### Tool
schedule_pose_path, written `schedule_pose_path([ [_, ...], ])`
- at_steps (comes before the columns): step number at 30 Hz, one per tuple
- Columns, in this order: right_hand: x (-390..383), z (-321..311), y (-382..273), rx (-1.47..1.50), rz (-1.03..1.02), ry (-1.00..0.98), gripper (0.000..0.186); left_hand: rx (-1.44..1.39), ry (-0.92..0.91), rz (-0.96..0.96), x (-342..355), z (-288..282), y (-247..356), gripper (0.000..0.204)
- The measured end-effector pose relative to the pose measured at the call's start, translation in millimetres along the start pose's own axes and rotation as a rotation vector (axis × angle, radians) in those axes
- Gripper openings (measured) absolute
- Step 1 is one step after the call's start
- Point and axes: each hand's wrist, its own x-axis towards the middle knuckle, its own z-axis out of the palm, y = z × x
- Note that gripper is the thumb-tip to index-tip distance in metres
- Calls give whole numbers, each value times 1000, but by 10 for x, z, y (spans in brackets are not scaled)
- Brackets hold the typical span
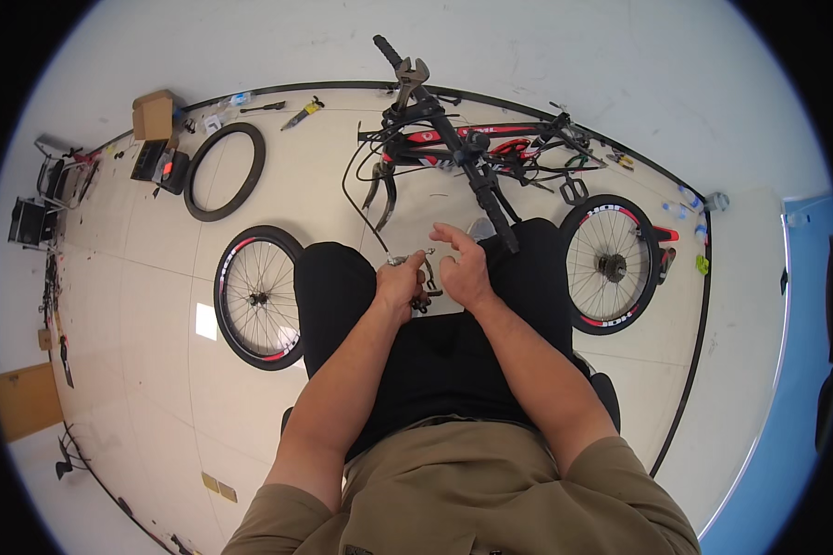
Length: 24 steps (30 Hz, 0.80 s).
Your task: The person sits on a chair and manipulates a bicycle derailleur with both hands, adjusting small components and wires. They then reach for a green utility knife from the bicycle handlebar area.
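My left hand (401,284) is closed around a small black-and-silver bicycle part (422,303), between my knees. A black cable (356,203) runs from the handlebar down to this part; my fingers cover much of it, and its exact kind is not clear. Just to the right, my right hand (466,276) is raised with thumb and fingers apart, and nothing shows between them. Ahead of my hands is a red-and-black bicycle frame (426,137) without wheels. Its handlebar (463,146) slants toward my right knee. An adjustable wrench (410,76) rests at the bar's far end.
A wheel without a tyre covering its spokes lies by my left knee, the spoked wheel (257,299); another wheel (609,265) is by my right knee. A loose tyre (225,172), black boxes (160,165) and a cardboard box (155,115) are far left. Plastic bottles (680,208) lie right.
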Motion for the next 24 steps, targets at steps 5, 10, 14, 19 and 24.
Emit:
schedule_pose_path([
  [5,22,-36,-35,180,167,-118,54,20,13,-13,-1,3,15,21],
  [10,28,-32,-2,123,193,-84,55,12,3,-3,-13,7,13,22],
  [14,42,-43,32,220,233,-173,57,18,-1,-5,-29,12,33,23],
  [19,41,-10,40,247,299,-108,57,5,-4,2,-17,3,16,23],
  [24,76,-28,32,343,345,-196,56,-2,0,-10,-13,-10,20,23],
])
